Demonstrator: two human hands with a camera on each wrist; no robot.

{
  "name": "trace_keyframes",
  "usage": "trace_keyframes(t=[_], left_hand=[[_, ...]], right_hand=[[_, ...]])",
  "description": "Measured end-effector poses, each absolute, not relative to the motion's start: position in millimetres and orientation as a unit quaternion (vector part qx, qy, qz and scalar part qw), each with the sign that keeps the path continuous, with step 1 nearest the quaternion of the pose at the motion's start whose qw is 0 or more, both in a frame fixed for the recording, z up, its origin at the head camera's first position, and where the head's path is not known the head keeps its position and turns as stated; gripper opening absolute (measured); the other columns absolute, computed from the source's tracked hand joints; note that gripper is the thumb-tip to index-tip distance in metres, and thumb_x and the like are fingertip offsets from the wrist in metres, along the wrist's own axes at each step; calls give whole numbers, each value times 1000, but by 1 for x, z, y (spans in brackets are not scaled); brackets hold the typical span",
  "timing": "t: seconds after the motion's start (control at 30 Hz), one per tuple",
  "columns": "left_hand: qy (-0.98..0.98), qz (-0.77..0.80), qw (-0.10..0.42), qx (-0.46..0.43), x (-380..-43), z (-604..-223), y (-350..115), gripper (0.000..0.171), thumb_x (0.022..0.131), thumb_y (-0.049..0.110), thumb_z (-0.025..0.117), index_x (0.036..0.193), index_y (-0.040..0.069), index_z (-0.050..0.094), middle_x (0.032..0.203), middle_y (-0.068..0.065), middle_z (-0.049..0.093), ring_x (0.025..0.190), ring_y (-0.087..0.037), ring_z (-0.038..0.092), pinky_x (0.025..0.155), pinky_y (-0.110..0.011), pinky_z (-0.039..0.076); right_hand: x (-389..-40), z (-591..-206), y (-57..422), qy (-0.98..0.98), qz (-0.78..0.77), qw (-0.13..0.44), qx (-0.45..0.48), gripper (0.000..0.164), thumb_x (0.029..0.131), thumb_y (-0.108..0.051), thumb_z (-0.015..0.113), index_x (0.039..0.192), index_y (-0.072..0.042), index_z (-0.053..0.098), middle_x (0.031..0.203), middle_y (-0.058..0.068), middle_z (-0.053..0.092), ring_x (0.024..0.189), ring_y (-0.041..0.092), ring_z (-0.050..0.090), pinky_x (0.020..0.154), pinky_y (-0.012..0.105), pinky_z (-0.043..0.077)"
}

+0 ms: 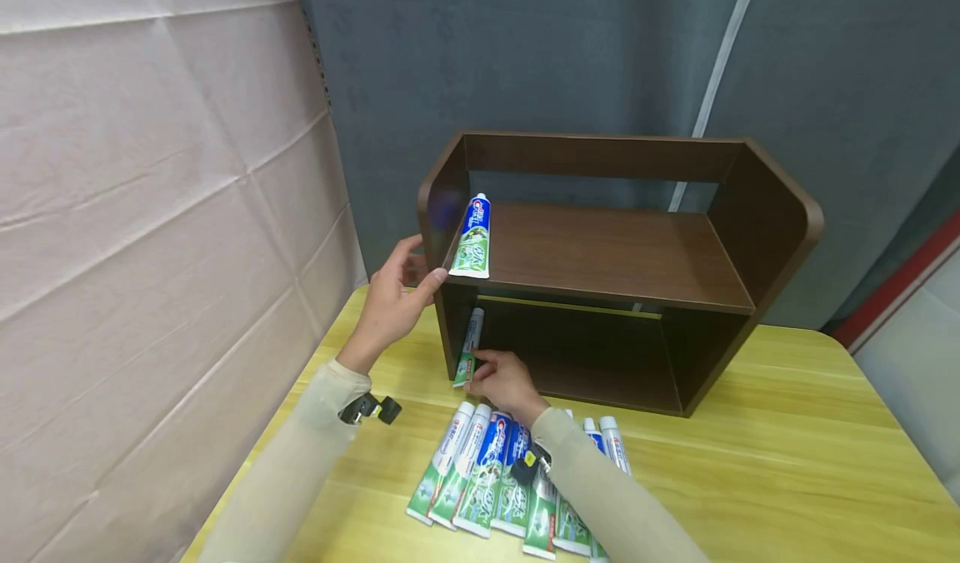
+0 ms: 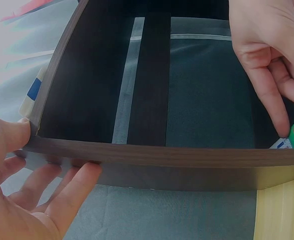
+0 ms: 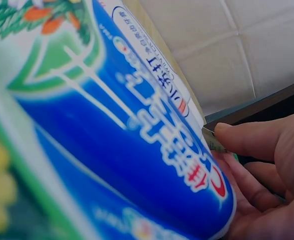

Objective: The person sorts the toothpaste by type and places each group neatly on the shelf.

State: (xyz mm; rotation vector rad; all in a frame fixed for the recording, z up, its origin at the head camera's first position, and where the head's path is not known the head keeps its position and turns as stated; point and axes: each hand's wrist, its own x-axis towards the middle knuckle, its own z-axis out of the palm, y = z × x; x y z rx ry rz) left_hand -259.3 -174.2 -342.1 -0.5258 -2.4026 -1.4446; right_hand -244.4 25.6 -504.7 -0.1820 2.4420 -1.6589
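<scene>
My left hand (image 1: 393, 296) holds the left side panel of a dark brown two-tier shelf (image 1: 600, 292), thumb near the front edge and fingers against the outside. My right hand (image 1: 508, 380) pinches the green crimped end of a toothpaste tube (image 1: 470, 342) lying in the lower tier along the left wall, its white cap towards the back. Above it, a blue and green toothpaste tube (image 1: 474, 238) lies at the upper tier's left end, cap to the back. In the left wrist view, the fingers (image 2: 69, 200) press the panel's outer face.
Several more toothpaste tubes (image 1: 480, 480) lie in a row on the yellow wood-grain table (image 1: 795, 430) before the shelf, partly hidden by my right forearm. A pale cloth wall (image 1: 165, 213) stands on the left, and a grey curtain (image 1: 555, 47) hangs behind.
</scene>
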Motion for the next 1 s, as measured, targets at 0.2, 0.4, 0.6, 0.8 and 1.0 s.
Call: trace_keyframes(t=[0.2, 0.4, 0.6, 0.8, 1.0], left_hand=[[-835, -499, 146, -181, -260, -342, -174, 58, 104, 34, 70, 155, 23, 46, 128, -16, 67, 107, -33, 72, 77, -44, 67], [-834, -500, 147, -182, -261, -343, -175, 59, 104, 33, 70, 156, 21, 46, 128, -17, 67, 108, -34, 73, 77, -44, 67], [-836, -499, 144, -179, -261, -343, -175, 60, 104, 34, 70, 157, 21, 44, 130, -17, 66, 109, -35, 72, 78, -44, 67], [-837, -500, 141, -175, -261, -341, -175, 62, 104, 34, 69, 158, 20, 43, 131, -18, 65, 112, -36, 71, 79, -45, 67], [-836, -500, 143, -177, -261, -341, -175, 61, 104, 33, 70, 157, 21, 44, 128, -17, 66, 109, -34, 72, 77, -43, 67]], right_hand=[[-243, -500, 26, 829, -550, 81, -65, 55, 84, -10, 88, 137, -7, 70, 89, 0, 71, 76, 13, 63, 72, 28, 55], [-244, -500, 28, 828, -550, 67, -82, 46, 84, -4, 85, 129, -3, 74, 99, 6, 74, 83, 12, 67, 75, 29, 60], [-244, -500, 28, 830, -548, 61, -82, 43, 85, -6, 85, 126, -3, 75, 107, 9, 76, 88, 15, 71, 80, 33, 63], [-246, -501, 31, 831, -548, 55, -83, 45, 83, -8, 88, 126, -3, 74, 107, 9, 77, 93, 17, 72, 82, 34, 64], [-241, -496, 33, 826, -553, 54, -94, 38, 88, -8, 83, 125, -4, 75, 111, 11, 78, 98, 20, 74, 85, 35, 64]])
